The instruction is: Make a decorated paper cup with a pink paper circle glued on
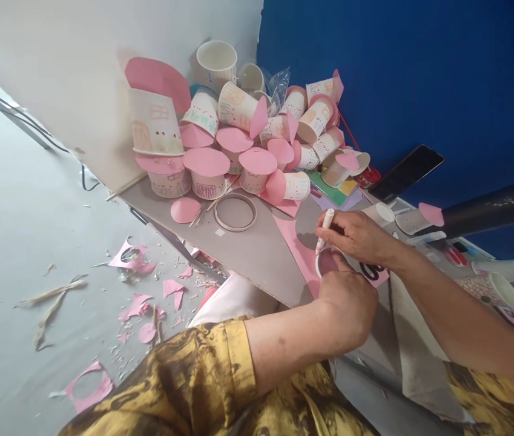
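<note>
My right hand (359, 236) is closed around a slim white marker (325, 231), its tip down at the edge of a white-rimmed ring (317, 266). My left hand (347, 300) is bent over that ring, with a finger reaching inside it and pressing it down. Under the ring lies a sheet of pink paper (301, 257) on the grey table (266, 257). Most of the left fingers are hidden behind the back of the hand. Dark curved handles (370, 272), perhaps of scissors, show beside my left hand.
Decorated paper cups with pink paper tops (206, 163) are piled against the wall. A larger ring (235, 212) and a pink cone (186, 210) lie nearer. At the right are a phone (407, 171), more cups (502, 290) and a black pipe (497, 209). Pink scraps (132, 257) litter the floor.
</note>
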The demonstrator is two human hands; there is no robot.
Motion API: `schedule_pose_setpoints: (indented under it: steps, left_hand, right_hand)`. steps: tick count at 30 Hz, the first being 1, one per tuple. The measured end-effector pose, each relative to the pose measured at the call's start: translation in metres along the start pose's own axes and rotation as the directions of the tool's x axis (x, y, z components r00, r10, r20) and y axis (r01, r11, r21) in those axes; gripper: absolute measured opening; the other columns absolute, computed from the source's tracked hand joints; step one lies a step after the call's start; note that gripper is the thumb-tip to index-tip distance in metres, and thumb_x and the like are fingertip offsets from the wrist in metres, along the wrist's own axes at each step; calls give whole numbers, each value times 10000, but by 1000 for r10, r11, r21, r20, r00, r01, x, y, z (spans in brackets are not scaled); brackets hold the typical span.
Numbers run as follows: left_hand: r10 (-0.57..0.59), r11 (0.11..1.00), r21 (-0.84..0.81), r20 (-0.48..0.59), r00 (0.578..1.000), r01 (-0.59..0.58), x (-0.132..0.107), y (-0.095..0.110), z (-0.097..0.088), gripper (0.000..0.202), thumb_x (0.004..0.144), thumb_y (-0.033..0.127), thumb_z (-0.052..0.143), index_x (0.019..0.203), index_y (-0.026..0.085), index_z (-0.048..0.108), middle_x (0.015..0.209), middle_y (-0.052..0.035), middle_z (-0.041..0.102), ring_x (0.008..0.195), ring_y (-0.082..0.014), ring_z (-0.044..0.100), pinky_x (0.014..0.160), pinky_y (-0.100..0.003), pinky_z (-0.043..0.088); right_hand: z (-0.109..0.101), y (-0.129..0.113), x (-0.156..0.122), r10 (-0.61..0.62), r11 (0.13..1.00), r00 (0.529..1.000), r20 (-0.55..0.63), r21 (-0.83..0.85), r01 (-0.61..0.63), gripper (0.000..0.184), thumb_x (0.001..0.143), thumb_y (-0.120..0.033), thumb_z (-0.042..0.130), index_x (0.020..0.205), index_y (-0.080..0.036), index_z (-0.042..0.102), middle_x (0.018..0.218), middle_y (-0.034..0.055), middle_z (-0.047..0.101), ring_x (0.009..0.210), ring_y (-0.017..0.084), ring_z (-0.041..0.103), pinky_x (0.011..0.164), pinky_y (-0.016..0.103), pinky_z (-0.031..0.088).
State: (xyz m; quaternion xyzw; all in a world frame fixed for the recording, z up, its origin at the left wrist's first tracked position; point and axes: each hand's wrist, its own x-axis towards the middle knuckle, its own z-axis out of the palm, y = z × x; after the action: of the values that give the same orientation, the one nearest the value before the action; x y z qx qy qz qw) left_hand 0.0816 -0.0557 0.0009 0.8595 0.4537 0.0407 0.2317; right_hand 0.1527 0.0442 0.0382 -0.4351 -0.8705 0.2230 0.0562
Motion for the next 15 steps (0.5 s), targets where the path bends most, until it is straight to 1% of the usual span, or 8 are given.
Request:
schedule_pose_setpoints:
  steps: [3,5,7,8,11,12,13,15]
  left_hand:
    - [-6,998,69,59,998,2,-3,1,-5,620,829,123,675,1426,-3,563,1424,-383,544,1137,-435,690,589,-351,605]
    - [-34,996,79,60,998,29,-4,2,-7,623,843,110,651,1445,-5,538,1473,-393,486,1155,-446,679,564,-339,599]
    - [-33,996,85,57,998,28,-5,1,-8,589,850,95,633,1427,8,558,1485,-390,474,1167,-441,673,578,-346,604]
    - [-26,996,86,56,998,21,-5,-1,-9,567,847,86,631,1406,10,574,1486,-392,471,1165,-431,675,596,-352,607]
    - [3,999,52,45,999,-5,-7,-13,-14,489,820,55,641,1308,21,626,1469,-375,485,1076,-356,712,653,-348,609]
    - [5,1000,19,36,999,-6,-7,-20,-17,462,812,49,641,1274,44,638,1442,-338,519,1032,-320,722,661,-336,604]
    - [11,1000,-11,27,1000,-10,-8,-26,-20,456,802,37,635,1256,69,636,1368,-284,586,1007,-298,722,672,-329,600]
    - [15,995,-96,-6,1000,-15,-8,-40,-25,416,837,45,580,1243,129,616,1173,-164,684,929,-256,730,706,-325,587]
  right_hand:
    - [-4,14,3,28,999,996,-84,-31,-31,165,908,-334,571,817,-211,632,667,-9,688,641,177,622,639,273,432]
    - [-8,20,-1,61,996,987,-148,-54,-70,177,898,-342,575,808,-207,646,630,-14,661,597,172,590,610,279,421]
    - [-14,24,-12,114,992,956,-269,-28,-126,191,902,-362,585,807,-210,652,613,-17,651,563,167,576,580,278,421]
    - [-16,26,-20,142,989,925,-352,1,-151,205,909,-380,591,808,-213,653,612,-17,653,556,166,580,572,277,428]
    - [-16,36,-55,194,980,793,-577,81,-181,252,937,-455,605,867,-223,674,649,-5,682,582,176,625,581,280,474]
    - [-14,41,-68,198,979,749,-632,87,-185,270,944,-479,603,902,-225,684,655,-1,691,579,181,632,580,287,482]
    - [-10,46,-82,205,977,721,-661,90,-196,286,946,-495,606,942,-224,699,666,6,704,593,191,650,590,295,492]
    - [0,56,-109,230,968,693,-683,91,-232,304,954,-497,606,1013,-225,725,686,15,726,616,202,678,579,294,497]
